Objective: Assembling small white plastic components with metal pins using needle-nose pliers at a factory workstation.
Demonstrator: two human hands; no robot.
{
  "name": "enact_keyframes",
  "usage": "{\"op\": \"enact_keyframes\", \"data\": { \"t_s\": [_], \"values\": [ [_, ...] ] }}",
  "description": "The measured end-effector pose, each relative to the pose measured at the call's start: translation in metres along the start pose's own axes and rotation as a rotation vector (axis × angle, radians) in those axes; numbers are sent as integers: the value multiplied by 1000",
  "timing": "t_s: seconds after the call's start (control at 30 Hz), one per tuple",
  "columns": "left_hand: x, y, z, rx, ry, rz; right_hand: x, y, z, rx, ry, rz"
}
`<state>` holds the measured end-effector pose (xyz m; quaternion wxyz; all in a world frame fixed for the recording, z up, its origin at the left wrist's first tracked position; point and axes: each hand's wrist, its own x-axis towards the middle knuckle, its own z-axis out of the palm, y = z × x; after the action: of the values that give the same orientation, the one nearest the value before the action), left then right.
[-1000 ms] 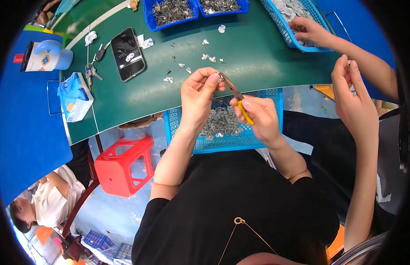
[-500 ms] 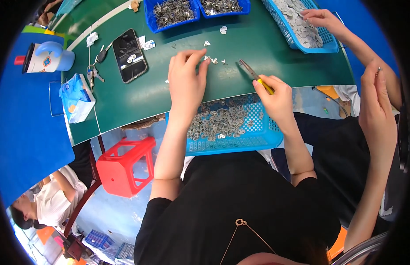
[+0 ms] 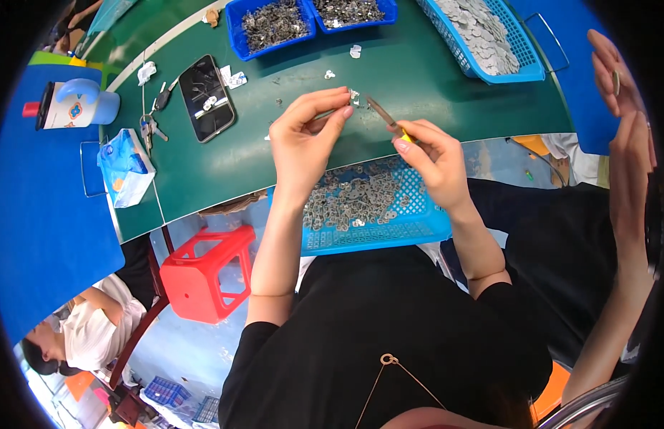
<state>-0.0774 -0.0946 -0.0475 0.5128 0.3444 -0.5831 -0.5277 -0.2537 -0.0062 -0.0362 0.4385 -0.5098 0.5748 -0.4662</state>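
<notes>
My left hand [image 3: 303,143] is over the green tabletop, thumb and forefinger closed in a pinch. At their tips shows a small silver metal part [image 3: 354,94], partly hidden by the fingers. My right hand [image 3: 436,159] grips a yellow-handled tool with long narrow metal jaws [image 3: 381,111]; whether it is pliers or tweezers I cannot make out. Its tip points up and left, close beside the small part. Another small metal piece [image 3: 329,74] lies beyond my fingers. Below my hands, a light-blue basket [image 3: 389,239] holds many flat metal pieces.
Two blue bins [image 3: 239,44] of small metal parts stand at the back, and a blue basket [image 3: 482,71] of grey discs at back right. A phone [image 3: 206,100], keys [image 3: 153,129], tissue pack [image 3: 124,170] and cup [image 3: 74,99] are left. A co-worker's hands [image 3: 625,136] are at right; a red stool [image 3: 203,275] stands below.
My left fingertips have moved right with the small metal part, toward the tool. My right hand has shifted slightly left. The co-worker's hand has left the basket of discs.
</notes>
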Motion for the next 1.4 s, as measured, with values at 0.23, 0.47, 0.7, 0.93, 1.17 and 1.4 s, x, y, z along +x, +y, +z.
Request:
{"op": "enact_keyframes", "data": {
  "t_s": [0.23, 0.47, 0.7, 0.93, 1.17, 1.4],
  "values": [
    [-9, 16, -4, -137, 19, -171, -1, -2, 7, -4, -53, -27],
    [-11, 16, -1, -177, 54, -101, -1, -3, 10, 2, -49, 1],
    [-13, 17, 3, -202, 75, -112, -2, 4, 13, 23, -18, -13],
    [-13, 13, 7, -230, 84, -92, -2, 2, 16, 5, 5, -26],
    [-12, 9, 9, -316, 102, -185, -8, 0, 17, -43, 54, -68],
    [-9, -3, 15, -525, 12, -283, -13, -8, 24, -195, 161, -231]
  ]
}}
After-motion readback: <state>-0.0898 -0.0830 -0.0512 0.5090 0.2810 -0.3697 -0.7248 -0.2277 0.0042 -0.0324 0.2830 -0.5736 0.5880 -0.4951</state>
